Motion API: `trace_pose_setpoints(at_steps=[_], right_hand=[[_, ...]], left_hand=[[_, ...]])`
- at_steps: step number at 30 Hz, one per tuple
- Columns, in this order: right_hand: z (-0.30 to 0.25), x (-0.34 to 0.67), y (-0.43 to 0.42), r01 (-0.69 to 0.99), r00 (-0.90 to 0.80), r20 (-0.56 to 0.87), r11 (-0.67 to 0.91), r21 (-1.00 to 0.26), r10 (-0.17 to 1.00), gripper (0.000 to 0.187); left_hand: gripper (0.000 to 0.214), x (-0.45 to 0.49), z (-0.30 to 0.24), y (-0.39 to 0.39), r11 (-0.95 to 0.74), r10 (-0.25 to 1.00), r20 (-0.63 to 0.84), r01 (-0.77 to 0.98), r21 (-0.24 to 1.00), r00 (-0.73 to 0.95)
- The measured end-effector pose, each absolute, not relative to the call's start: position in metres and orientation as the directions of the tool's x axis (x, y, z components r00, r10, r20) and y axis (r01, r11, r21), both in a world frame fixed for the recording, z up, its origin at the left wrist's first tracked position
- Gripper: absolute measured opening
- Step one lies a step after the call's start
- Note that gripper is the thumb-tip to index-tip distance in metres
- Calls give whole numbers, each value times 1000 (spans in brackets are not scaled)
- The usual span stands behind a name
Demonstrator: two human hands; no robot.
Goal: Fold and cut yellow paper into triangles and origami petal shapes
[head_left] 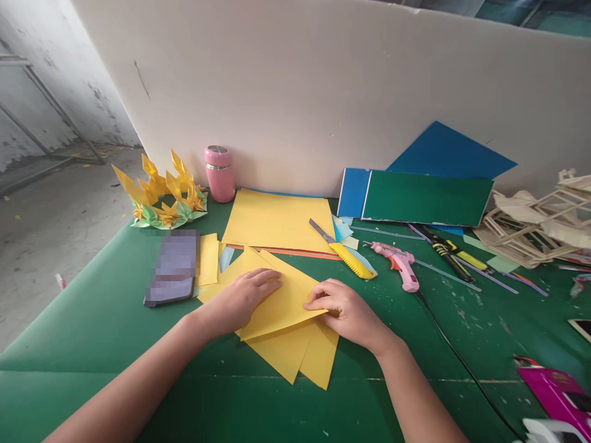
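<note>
Several sheets of yellow paper (290, 295) lie overlapping on the green table in front of me. My left hand (247, 295) rests flat across the top sheet, fingers stretched out. At that sheet's right corner, my right hand (339, 307) pinches the paper between thumb and fingers, the corner slightly raised. Behind them is a stack of coloured paper (277, 215), yellow on top. A knife with a yellow handle (353, 260) lies over the stack's right edge. Small yellow paper strips (209, 258) sit left of the sheets, beside a phone (173, 267).
A folded-paper crown (166, 197) and a pink flask (220, 174) stand at the back left. On the right are a pink glue gun (399, 266) with a cord, a yellow-black cutter (446, 251), green and blue boards (427, 197), a wooden stick model (530, 224) and a magenta object (551, 394).
</note>
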State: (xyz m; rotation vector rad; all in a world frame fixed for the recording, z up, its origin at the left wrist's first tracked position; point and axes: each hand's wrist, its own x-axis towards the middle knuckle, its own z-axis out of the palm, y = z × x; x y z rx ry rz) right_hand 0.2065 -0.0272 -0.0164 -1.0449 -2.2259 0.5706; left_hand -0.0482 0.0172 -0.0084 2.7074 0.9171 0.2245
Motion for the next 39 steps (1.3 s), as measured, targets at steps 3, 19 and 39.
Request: trace_pose_setpoints(at_steps=[3, 19, 39], right_hand=[[-17, 202, -26, 558, -434, 292, 509, -656, 852, 18], [-20, 184, -11, 778, -143, 203, 236, -582, 969, 38], [-28, 185, -9, 763, -87, 240, 219, -608, 967, 33]], left_hand=[[59, -46, -2, 23, -716, 626, 57, 544, 438, 778], [41, -48, 0, 46, -335, 791, -56, 508, 793, 610], [20, -45, -15, 39, -600, 717, 119, 521, 607, 687]])
